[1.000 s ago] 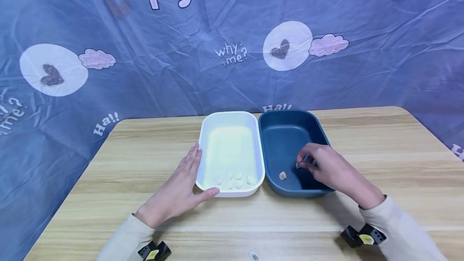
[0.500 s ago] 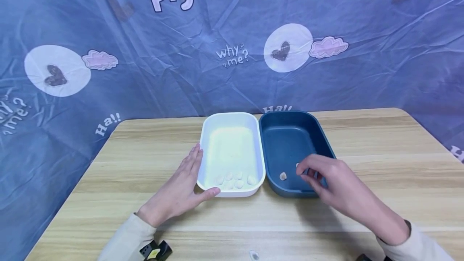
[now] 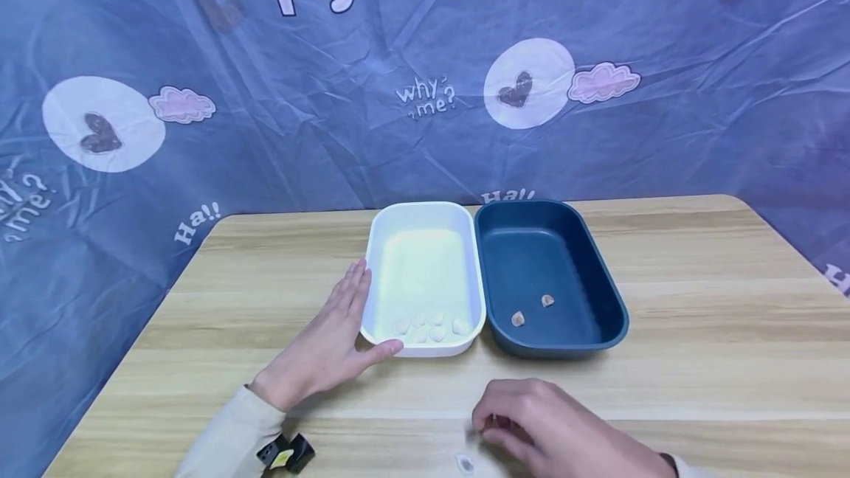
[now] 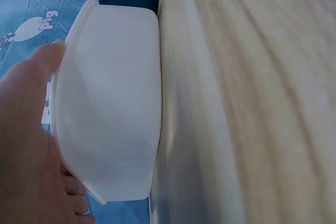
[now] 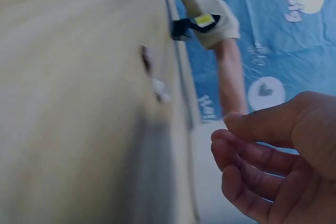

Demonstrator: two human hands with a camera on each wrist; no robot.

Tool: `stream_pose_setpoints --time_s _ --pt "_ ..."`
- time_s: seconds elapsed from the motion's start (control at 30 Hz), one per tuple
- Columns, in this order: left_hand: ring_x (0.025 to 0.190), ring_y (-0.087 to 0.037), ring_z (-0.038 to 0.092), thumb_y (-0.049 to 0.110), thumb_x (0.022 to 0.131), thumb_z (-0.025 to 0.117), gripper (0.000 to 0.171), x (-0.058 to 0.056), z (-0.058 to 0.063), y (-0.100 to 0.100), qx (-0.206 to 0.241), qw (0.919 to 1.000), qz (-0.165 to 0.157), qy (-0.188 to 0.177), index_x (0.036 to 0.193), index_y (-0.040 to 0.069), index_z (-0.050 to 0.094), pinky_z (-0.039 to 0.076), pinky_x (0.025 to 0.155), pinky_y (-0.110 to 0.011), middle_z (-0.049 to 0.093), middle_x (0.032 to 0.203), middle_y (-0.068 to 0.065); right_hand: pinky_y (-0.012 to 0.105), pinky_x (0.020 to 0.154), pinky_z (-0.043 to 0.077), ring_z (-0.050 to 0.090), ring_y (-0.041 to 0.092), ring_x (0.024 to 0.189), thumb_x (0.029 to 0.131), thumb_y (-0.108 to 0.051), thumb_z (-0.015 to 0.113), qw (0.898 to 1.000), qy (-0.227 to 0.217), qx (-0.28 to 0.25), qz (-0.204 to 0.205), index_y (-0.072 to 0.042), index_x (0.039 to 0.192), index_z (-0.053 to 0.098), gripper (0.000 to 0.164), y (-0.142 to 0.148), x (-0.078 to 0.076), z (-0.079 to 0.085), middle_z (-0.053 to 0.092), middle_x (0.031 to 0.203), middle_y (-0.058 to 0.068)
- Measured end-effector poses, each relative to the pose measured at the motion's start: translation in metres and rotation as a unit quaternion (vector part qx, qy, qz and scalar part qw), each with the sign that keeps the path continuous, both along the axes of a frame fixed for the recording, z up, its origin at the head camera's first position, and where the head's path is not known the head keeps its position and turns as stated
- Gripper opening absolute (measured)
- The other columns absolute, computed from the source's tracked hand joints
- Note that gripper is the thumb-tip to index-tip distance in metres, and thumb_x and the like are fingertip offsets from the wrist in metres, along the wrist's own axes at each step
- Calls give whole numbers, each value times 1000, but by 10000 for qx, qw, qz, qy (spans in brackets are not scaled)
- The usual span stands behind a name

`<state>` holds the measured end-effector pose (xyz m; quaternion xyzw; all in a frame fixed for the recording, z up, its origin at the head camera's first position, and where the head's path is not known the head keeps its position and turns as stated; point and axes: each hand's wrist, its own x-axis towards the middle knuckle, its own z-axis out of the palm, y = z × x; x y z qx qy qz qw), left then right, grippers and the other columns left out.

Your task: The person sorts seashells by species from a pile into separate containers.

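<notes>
My left hand (image 3: pixel 327 349) lies along the left side of a white tray (image 3: pixel 481 301), fingers straight and thumb at its near rim. In the left wrist view the white tray's outer wall (image 4: pixel 107 93) fills the space beside the thumb. Several pale shell-like pieces (image 3: pixel 436 333) lie at the near end inside it. My right hand (image 3: pixel 541 426) hovers low over the table in front of the trays, its fingers loosely bent and nothing visible between them. A small whitish piece (image 3: pixel 465 463) on the table is the nearest thing to it.
A dark blue tray (image 3: pixel 614 323) stands against the white one on its right. Two small pinkish-beige shell-like pieces (image 3: pixel 518 319) lie on its floor. Behind the wooden table (image 3: pixel 265 271) hangs a blue printed cloth (image 3: pixel 319 146).
My right hand has let go of a small shell-like piece in the dark blue tray, left the tray and moved toward the table's near edge. The left hand stays at the white tray.
</notes>
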<state>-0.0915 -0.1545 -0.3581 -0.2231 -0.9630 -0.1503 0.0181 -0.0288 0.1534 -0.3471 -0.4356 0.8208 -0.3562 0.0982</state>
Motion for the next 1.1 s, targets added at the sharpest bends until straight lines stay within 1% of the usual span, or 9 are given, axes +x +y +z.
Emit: stream_pose_setpoints --time_s 0.1,0.17,0.3,0.47,0.63,0.73,0.87,0.97,1.1 --pt "147 -23 -6 74 89 37 105 0 1 1 -20 10000 -24 23 152 -3 4 8 120 -42 -8 160 -14 15 70 52 54 -8 82 94 -16 64 9986 -445 92 258 -25 100 68 12 -5 -1 -12 61 94 -21" --pt "147 -23 -7 72 91 36 102 1 2 1 3 10000 -17 32 152 -2 3 8 120 -41 -9 160 -13 13 68 50 53 -8 81 94 -16 64 9982 -426 69 411 -23 102 69 12 -8 -2 -20 61 94 -20" --pt "147 -22 -8 70 93 34 98 1 3 3 58 10000 47 18 153 0 1 9 120 -42 -10 160 -12 11 64 47 50 -8 78 94 -20 64 9970 -544 84 548 -23 109 68 16 -12 -3 -30 58 95 -18" --pt "147 -23 -8 70 93 33 98 0 3 6 24 10000 42 63 152 -2 1 8 120 -42 -8 160 -14 12 66 48 50 -8 78 93 -22 65 9953 -711 24 650 -24 111 69 19 -13 -4 -35 55 92 -19" --pt "148 -26 -5 71 92 34 100 0 2 9 -47 9998 7 198 151 -5 7 7 120 -41 -3 160 -18 12 70 49 51 -8 81 94 -21 64 9951 -582 -182 776 -24 109 72 17 -14 -5 -39 55 90 -17" --pt "148 -27 -4 72 91 34 101 -1 1 10 -64 9997 24 247 151 -6 9 7 120 -41 -2 160 -18 12 69 49 52 -9 79 93 -21 65 9949 -588 -242 788 -24 108 72 17 -14 -5 -40 55 88 -16" --pt "148 -25 -6 73 90 32 102 -3 0 11 -80 9997 42 221 151 -5 9 7 120 -40 -4 160 -17 12 63 49 51 -9 73 92 -25 66 9931 -964 -156 650 -25 108 72 17 -12 -7 -39 54 86 -17" --pt "148 -26 -5 74 90 31 102 -4 -1 11 -100 9997 9 209 151 -4 9 8 120 -40 -5 160 -17 13 58 48 49 -9 68 91 -27 67 9926 -1101 -52 502 -25 108 71 17 -11 -7 -38 53 85 -18" --pt "148 -27 -5 74 90 30 102 -5 -2 10 -65 9998 -9 175 152 -4 9 9 119 -41 -6 160 -17 12 56 47 48 -9 67 89 -24 70 9955 -857 14 394 -26 104 69 15 -13 -8 -38 53 86 -19"
